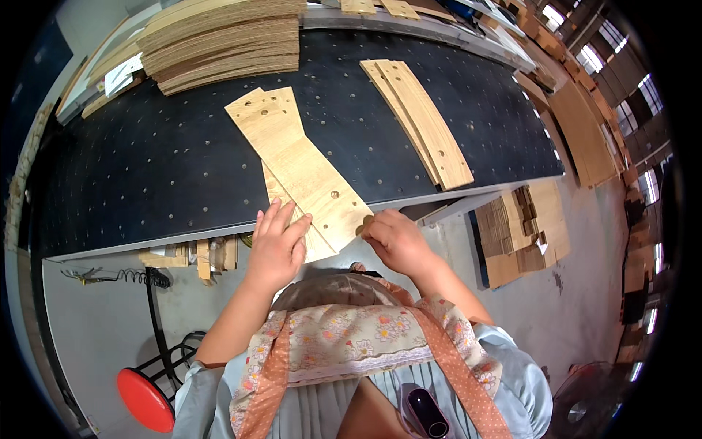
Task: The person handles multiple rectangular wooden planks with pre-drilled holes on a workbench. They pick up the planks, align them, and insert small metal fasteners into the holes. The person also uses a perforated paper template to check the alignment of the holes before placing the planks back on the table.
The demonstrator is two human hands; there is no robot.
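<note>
Wooden panels [300, 164], stacked on the near edge of the black perforated table [146, 175], lie under the flat, released left hand [278, 245], while the right hand [395, 240] pinches their near right corner.

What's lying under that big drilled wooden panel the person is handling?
Under the wide wood panel a narrower wood strip shows at its left edge, pressed by the left hand; both lie on the black perforated table. How far the strip extends beneath is covered.
</note>
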